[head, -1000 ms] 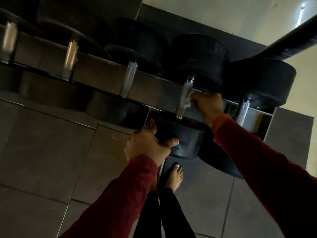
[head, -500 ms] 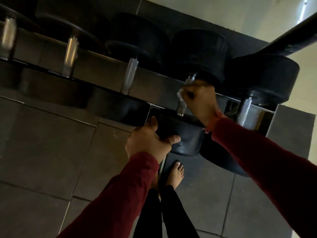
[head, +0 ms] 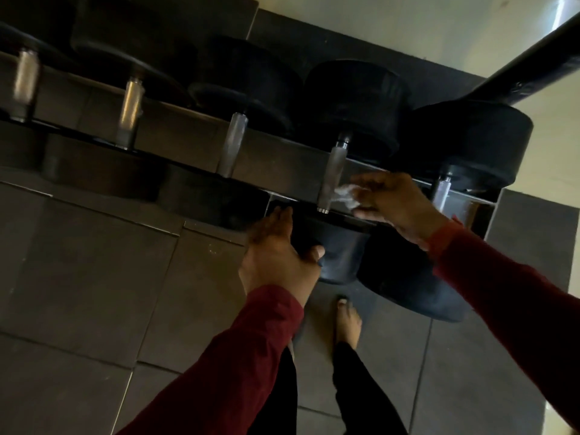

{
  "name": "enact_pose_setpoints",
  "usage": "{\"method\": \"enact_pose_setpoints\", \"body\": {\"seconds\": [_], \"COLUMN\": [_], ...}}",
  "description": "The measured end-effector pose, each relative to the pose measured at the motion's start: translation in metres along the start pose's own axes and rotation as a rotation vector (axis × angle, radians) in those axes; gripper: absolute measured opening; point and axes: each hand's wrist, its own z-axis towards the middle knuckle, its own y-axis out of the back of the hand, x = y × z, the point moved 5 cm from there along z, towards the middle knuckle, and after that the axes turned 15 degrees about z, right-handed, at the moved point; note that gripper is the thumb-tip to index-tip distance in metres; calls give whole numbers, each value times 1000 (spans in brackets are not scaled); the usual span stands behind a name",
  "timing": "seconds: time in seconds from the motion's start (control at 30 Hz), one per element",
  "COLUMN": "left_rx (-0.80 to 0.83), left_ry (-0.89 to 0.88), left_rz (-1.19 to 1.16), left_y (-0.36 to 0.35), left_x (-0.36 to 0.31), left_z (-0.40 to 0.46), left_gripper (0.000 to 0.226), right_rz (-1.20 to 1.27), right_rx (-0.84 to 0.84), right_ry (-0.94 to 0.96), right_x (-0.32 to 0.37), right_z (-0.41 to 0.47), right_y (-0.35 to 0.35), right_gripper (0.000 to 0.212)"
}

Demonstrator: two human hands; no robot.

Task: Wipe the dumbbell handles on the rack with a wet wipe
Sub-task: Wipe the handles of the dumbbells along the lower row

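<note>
Several black dumbbells lie side by side on a dark rack (head: 175, 127), their metal handles pointing toward me. My right hand (head: 398, 208) holds a crumpled white wet wipe (head: 346, 196) just right of the fourth handle (head: 332, 174); the wipe touches or nearly touches the handle's lower end, blurred by motion. My left hand (head: 276, 255) grips the near black head (head: 339, 252) of that same dumbbell, thumb on its face. Other handles (head: 233, 146) stand bare to the left, and one more handle (head: 441, 193) shows behind my right hand.
A dark slanted rack bar (head: 533, 58) crosses the upper right. Grey floor tiles (head: 94, 277) spread below the rack. My bare foot (head: 346, 321) and dark trouser legs stand close to the rack's front. A pale wall lies beyond.
My right hand has come off the fourth handle, sliding down and out to its right with the wipe. My left hand stays on the dumbbell head.
</note>
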Motion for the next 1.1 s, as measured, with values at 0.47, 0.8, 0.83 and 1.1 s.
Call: {"method": "enact_pose_setpoints", "body": {"seconds": [0.47,0.8,0.83,1.1], "left_rx": [359,313,311,297], "left_ry": [58,181,185,180], "left_rz": [-102,2,4,10], "left_y": [-86,-82,-82,-82], "left_x": [-144,-144,-144,-142], "left_z": [-62,-63,-63,-64], "left_gripper": [65,60,60,60], "right_rz": [-1049,-1536,-1577,-1539], "right_rx": [259,555,533,621], "right_ry": [490,717,691,501], "right_x": [4,-19,-20,-16], "right_z": [-24,-8,-5,6], "right_y": [147,100,93,101], "right_gripper": [20,11,17,24]}}
